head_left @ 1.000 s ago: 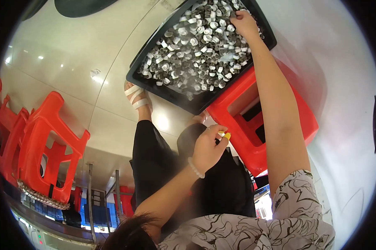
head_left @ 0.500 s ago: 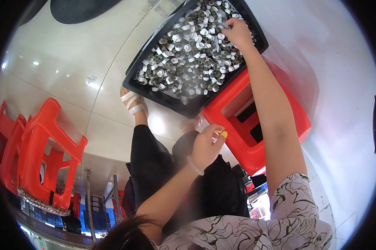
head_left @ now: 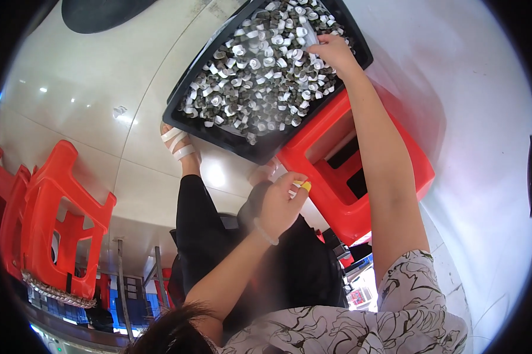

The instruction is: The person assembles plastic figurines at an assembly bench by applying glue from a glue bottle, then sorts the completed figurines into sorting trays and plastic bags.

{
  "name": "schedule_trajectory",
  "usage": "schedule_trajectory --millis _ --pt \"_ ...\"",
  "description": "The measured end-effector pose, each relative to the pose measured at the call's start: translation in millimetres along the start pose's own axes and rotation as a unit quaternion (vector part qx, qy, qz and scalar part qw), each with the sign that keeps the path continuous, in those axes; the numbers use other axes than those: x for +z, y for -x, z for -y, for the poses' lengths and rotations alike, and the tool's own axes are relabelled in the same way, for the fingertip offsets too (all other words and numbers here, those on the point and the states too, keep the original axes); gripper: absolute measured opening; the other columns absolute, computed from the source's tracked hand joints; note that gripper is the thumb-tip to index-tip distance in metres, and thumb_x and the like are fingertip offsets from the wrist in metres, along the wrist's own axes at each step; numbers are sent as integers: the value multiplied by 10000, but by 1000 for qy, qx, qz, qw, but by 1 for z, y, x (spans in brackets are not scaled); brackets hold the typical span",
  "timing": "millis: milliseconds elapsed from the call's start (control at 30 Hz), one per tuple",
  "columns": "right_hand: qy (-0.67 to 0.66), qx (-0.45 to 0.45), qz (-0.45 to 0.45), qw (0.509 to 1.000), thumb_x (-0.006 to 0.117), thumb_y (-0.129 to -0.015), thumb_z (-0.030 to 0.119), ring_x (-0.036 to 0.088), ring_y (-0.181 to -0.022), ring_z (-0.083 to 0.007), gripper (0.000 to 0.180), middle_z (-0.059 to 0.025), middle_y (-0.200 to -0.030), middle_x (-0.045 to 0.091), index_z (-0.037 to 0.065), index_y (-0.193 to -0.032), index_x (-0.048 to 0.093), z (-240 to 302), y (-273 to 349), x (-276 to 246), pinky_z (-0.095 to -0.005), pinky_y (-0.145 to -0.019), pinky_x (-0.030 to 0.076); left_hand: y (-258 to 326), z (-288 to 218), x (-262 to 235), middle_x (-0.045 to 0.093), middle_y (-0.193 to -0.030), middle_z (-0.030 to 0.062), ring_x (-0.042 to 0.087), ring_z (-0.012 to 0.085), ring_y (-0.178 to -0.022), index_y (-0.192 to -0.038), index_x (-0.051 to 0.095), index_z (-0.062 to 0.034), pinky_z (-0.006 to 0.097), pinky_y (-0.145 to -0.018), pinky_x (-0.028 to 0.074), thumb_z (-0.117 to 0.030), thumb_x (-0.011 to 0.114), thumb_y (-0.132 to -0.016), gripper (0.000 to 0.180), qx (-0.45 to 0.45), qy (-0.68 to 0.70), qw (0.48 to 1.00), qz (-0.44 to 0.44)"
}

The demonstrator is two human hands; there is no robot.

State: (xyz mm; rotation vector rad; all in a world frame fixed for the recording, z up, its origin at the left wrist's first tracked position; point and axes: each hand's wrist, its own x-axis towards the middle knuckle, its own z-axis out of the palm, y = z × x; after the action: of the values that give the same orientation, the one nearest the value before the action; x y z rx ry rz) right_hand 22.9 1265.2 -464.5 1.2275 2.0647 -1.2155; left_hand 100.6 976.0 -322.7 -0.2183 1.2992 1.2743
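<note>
My right hand [head_left: 335,54] reaches into a black tub [head_left: 242,148] at the far side. Its fingers are pinched at the edge of a pale, flat strip [head_left: 310,35], whose kind I cannot make out. Around it lies a heap of small white and dark grey curled pieces [head_left: 260,71], filling much of the tub. Over my lap, my left hand [head_left: 279,206] is closed, its fingers curled toward the thumb. Something yellow [head_left: 305,186] covers a fingertip there, and a bit of white shows between the fingers. What that hand holds is mostly hidden.
The tub's near right edge adjoins a red plastic stool [head_left: 336,194] under my right forearm. More red stools [head_left: 35,218] stand at the left on the pale tiled floor [head_left: 124,76]. A white surface [head_left: 472,118] rises on the right. My sandalled foot [head_left: 176,140] is beside the tub.
My right hand has drawn slightly nearer within the tub, and more of the pale strip shows beside its fingertips. My left hand stays closed over my lap. The whole view has shifted a little.
</note>
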Motion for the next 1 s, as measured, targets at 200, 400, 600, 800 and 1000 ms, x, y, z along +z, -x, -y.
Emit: schedule_trajectory --millis 200,400,600,800,1000 --pt "34 50 48 997 596 -700 162 502 -642 -84 274 -20 -715 578 -21 -901 633 22 49 -11 -233 -583 399 -4 0 4 611 -828 95 571 150 -689 -929 577 -11 261 -563 461 -103 555 -777 180 -15 10 1000 -4" --pt "64 -4 36 997 560 -736 150 473 -656 -68 244 4 -724 564 -29 -889 624 47 111 -35 -226 -600 385 -6 3 2 606 -821 90 563 150 -690 -937 585 -16 259 -588 460 -96 554 -771 188 -16 -5 1000 -10" --pt "-30 -10 -144 989 554 -768 109 487 -698 -68 197 5 -730 569 -26 -895 620 71 210 -80 -221 -640 389 -13 31 2 574 -786 53 518 94 -664 -963 570 -1 216 -585 416 -45 534 -777 194 9 -3 1000 -4" --pt "-298 7 -362 883 491 -828 28 538 -935 -185 262 -121 -1017 561 -62 -1074 499 -22 361 -146 -307 -831 422 -18 47 2 589 -770 71 541 135 -661 -949 585 -12 255 -576 431 -55 565 -742 212 -1 0 1000 -18" --pt "-557 155 -492 651 478 -856 113 445 -509 -115 120 -29 -628 498 29 -771 490 -229 576 -217 -245 -602 427 -29 67 2 566 -851 35 527 99 -687 -976 558 -24 224 -622 420 -74 512 -796 192 64 -145 987 -16"
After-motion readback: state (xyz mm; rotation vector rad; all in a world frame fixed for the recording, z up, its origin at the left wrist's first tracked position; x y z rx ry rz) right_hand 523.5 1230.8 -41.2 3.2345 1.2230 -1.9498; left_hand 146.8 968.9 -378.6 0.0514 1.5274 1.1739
